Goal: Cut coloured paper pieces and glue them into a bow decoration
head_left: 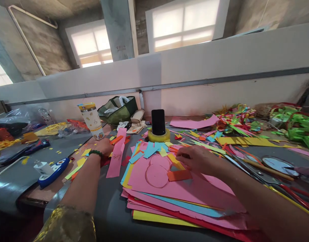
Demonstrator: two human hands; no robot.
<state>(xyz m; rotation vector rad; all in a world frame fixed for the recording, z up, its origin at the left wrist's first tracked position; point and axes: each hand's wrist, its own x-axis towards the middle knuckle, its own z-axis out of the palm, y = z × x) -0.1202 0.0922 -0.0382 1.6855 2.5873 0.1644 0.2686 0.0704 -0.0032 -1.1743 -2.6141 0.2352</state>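
My left hand (pixel 102 145), with a green bead bracelet (pixel 95 153) at the wrist, reaches out to the paper scraps beside a long pink paper strip (pixel 117 154); its fingers curl around an orange scrap (pixel 116 139). My right hand (pixel 194 157) rests on top of a stack of coloured paper sheets (pixel 179 195), fingers bent down onto small scraps, close to an orange paper rectangle (pixel 179 175). Pink cut-out circles (pixel 157 169) lie on the top pink sheet just left of that hand.
A black phone (pixel 158 121) stands in a yellow tape roll (pixel 158 135) behind the stack. A patterned cup (pixel 91 120) with a yellow lid, a green bag (pixel 118 108), a blue stapler-like tool (pixel 53 171) and scissors (pixel 262 174) surround the work spot. Heaps of coloured strips (pixel 235 121) lie right.
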